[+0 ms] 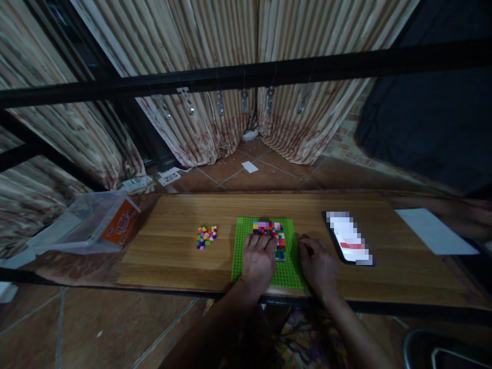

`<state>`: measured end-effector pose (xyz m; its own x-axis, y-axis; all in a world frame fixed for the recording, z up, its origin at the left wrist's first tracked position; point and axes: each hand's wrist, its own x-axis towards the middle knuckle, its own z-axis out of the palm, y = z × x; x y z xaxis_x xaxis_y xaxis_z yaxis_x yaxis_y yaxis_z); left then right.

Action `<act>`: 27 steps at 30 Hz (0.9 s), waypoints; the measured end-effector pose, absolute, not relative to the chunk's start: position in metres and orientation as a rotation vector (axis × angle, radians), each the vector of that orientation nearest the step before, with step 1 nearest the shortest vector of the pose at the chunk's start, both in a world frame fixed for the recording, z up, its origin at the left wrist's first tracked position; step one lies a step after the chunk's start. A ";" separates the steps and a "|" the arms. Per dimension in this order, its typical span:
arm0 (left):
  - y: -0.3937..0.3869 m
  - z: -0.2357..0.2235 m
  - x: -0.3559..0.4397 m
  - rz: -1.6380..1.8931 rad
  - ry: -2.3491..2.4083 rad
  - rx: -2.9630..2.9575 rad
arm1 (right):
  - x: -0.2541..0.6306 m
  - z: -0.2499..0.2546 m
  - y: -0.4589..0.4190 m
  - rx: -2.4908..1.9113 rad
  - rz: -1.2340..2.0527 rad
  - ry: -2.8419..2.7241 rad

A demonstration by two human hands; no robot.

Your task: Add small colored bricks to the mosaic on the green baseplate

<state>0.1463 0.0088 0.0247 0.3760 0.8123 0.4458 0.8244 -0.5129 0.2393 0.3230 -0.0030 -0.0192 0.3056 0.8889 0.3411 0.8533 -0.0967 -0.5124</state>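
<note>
A green studded baseplate (246,230) lies on the wooden tabletop near its front edge. A patch of small multicoloured bricks (271,228) is fixed on the plate's far middle part. My left hand (258,259) rests on the plate, fingers bent, fingertips touching the near edge of the brick patch. My right hand (317,264) lies at the plate's right edge, fingers curled onto the wood and the plate's border. Whether either hand pinches a brick is hidden. A small heap of loose coloured bricks (206,236) sits left of the plate.
A phone (349,238) lies right of the plate, and a white sheet (434,230) further right. A clear plastic box with an orange label (96,220) lies tipped at the table's left end. A black bar (246,77) crosses overhead; striped curtains hang behind.
</note>
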 end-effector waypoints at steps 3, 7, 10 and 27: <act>0.008 0.024 0.146 -0.819 -1.504 -2.586 | 0.322 -0.017 -0.004 -1.972 0.088 -1.526; 0.008 0.024 0.148 -0.759 -1.481 -2.572 | 0.321 -0.015 -0.004 -1.982 0.097 -1.520; 0.008 0.025 0.150 -0.688 -1.466 -2.560 | 0.321 -0.015 -0.004 -1.999 0.102 -1.518; -0.001 0.032 0.154 -0.486 -1.523 -2.535 | 0.322 -0.018 -0.003 -1.960 0.085 -1.531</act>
